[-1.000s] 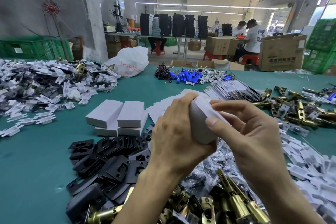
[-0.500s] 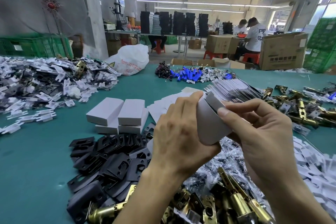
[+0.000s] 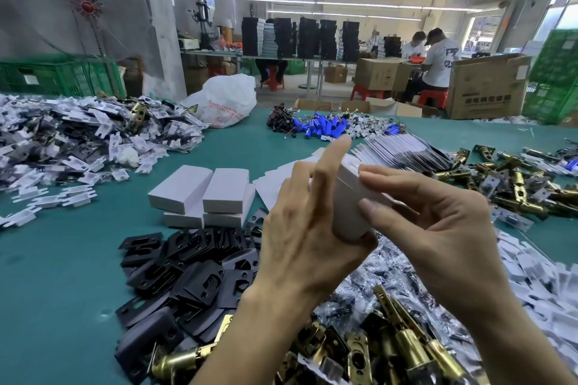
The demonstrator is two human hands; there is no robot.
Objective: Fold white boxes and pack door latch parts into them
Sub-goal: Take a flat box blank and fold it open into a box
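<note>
Left hand: I had it back-to-camera, cupped round the white box, thumb tucked under the box's lower end.
Left index finger: straight, pointed up along the box; the other fingers were bent.
Right hand: I had it pinching the box from the right, thumb on the near face, forefinger at the top edge.
Forearms: both bare, came up from the bottom edge and converged at centre.

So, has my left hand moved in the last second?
Yes. The left hand has straightened its forefinger upward beside the white box, tip nearer the blue cylinders.
</note>
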